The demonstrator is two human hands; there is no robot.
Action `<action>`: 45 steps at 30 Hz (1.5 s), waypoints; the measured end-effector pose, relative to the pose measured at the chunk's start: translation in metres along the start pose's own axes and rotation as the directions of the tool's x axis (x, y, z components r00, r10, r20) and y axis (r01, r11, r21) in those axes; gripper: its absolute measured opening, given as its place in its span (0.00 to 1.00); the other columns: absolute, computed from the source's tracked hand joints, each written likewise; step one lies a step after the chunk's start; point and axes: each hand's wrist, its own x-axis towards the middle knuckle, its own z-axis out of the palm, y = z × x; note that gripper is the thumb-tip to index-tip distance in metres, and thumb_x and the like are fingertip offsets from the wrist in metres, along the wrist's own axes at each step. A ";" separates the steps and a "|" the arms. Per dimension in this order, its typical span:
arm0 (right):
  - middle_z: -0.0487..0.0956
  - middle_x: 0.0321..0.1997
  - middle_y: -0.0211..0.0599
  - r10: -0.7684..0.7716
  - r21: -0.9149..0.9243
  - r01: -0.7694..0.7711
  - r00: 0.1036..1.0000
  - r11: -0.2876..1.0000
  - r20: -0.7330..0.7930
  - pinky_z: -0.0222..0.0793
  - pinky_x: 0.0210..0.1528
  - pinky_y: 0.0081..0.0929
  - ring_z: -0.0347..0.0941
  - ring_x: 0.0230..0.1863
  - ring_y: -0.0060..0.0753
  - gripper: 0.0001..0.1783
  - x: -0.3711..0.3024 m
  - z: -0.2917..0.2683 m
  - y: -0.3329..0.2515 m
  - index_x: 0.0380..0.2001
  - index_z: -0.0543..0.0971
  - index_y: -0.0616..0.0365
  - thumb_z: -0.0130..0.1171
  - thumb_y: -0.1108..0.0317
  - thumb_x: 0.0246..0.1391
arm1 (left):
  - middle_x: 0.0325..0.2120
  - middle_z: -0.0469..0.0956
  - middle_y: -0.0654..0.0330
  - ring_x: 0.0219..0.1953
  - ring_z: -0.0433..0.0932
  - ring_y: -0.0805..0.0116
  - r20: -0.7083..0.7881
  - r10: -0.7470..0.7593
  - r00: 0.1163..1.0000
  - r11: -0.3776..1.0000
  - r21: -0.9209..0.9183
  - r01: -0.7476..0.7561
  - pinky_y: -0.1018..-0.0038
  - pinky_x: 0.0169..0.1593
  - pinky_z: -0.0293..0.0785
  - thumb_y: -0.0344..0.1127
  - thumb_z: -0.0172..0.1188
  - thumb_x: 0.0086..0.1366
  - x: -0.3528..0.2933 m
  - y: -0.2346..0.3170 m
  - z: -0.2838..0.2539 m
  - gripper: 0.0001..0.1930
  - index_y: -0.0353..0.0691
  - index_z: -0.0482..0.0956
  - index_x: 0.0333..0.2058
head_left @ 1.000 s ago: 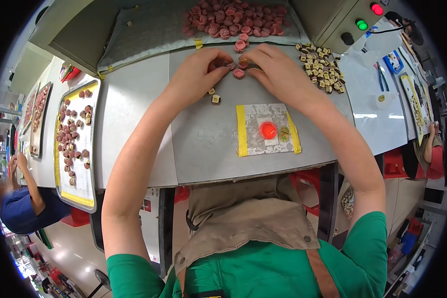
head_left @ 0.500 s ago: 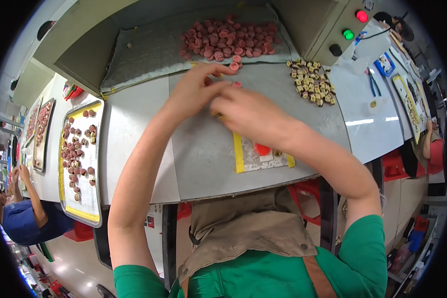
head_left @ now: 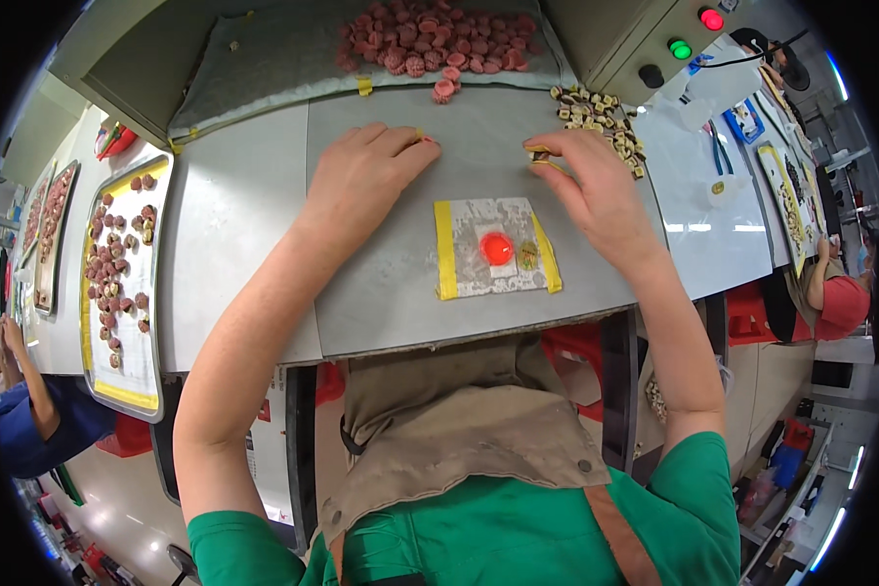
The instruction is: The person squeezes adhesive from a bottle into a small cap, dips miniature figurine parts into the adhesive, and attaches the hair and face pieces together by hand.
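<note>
Two bare hands over the grey worktop (head_left: 381, 317), well apart; right hand (head_left: 596, 186) near the cluster of dark-and-cream square pieces (head_left: 610, 122), thumb and forefinger drawn together in a pinch, one small dark-and-cream piece (head_left: 539, 154) caught between the tips; left hand (head_left: 361, 174) fingers curled, tips close together, a speck of red and yellow showing there; cannot tell whether it grips a piece, the palm side being hidden.

Heap of pink fluted shells (head_left: 430, 44) on the grey cloth (head_left: 234, 83), beyond both hands; one pink fluted shell (head_left: 443, 92) at the near edge of the heap; tray (head_left: 145, 366) at far left bears pink pieces, some with cream-and-dark parts showing; taped pad (head_left: 469, 281) between the forearms carries a round red disc (head_left: 496, 248).

Step in hand, by judgement: a single small piece taken up and kept ready in the right fingertips; next move calls for a light, steady pinch, the piece's face turned before any contact, and the left fingertips placed to meet it squarely.
</note>
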 end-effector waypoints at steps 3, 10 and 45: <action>0.77 0.39 0.38 0.138 0.136 -0.147 0.988 0.980 0.075 0.68 0.45 0.28 0.74 0.41 0.36 0.11 -0.017 -0.014 -0.011 0.40 0.76 0.60 0.60 0.73 0.52 | 0.36 0.79 0.63 0.36 0.77 0.64 -0.027 0.048 0.998 0.998 0.047 -0.046 0.69 0.39 0.75 0.29 0.56 0.50 -0.009 0.005 -0.007 0.15 0.46 0.78 0.40; 0.77 0.40 0.35 0.358 0.197 -0.394 0.913 0.897 0.196 0.69 0.43 0.23 0.74 0.39 0.27 0.13 -0.055 -0.029 -0.013 0.40 0.76 0.61 0.63 0.73 0.50 | 0.37 0.80 0.61 0.37 0.79 0.68 -0.065 -0.243 0.968 0.918 -0.337 0.208 0.75 0.37 0.75 0.30 0.56 0.60 -0.013 0.033 -0.018 0.12 0.42 0.79 0.43; 0.78 0.37 0.37 0.478 0.091 -0.490 0.869 0.867 0.127 0.69 0.38 0.22 0.74 0.33 0.29 0.09 -0.064 -0.008 -0.039 0.38 0.77 0.63 0.59 0.76 0.53 | 0.42 0.76 0.62 0.43 0.74 0.75 0.576 -0.437 0.691 -0.767 -0.640 0.047 0.79 0.48 0.71 0.37 0.53 0.69 -0.069 0.093 -0.023 0.19 0.36 0.69 0.55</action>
